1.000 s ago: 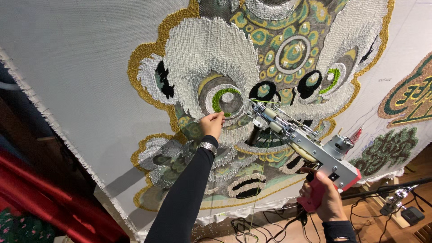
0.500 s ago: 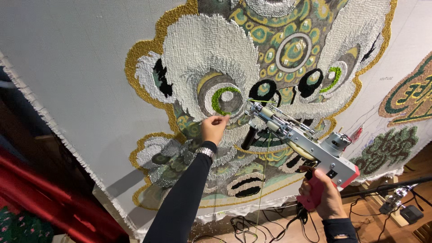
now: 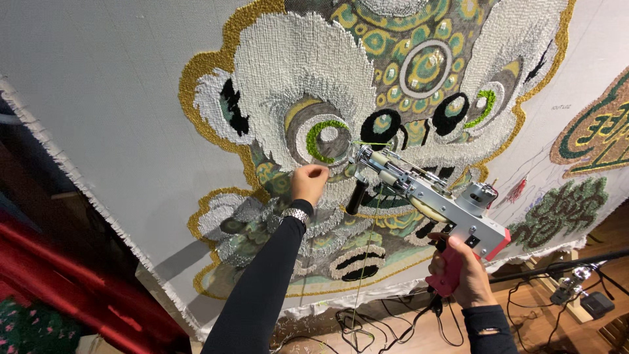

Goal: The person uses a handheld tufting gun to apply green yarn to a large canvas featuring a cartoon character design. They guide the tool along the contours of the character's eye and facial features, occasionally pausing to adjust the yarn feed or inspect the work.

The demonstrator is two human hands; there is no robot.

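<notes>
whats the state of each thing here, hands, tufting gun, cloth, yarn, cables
left hand: fingers pinched together against the cloth
right hand: closed around the gun's pink grip
tufting gun: held up, tip at the cloth
backing cloth: stretched taut, partly tufted with a lion-like face, left part bare
green yarn: hanging from the gun toward the floor
cables: lying loose on the floor

We wear 2 long black sleeves, close-fitting and plain, each ending at the wrist. On our left hand (image 3: 309,183) side, a silver metal-link watch band sits just above the cuff. Our right hand (image 3: 466,278) shows a ribbed black cuff below it. Both hands are bare, without gloves or rings.
</notes>
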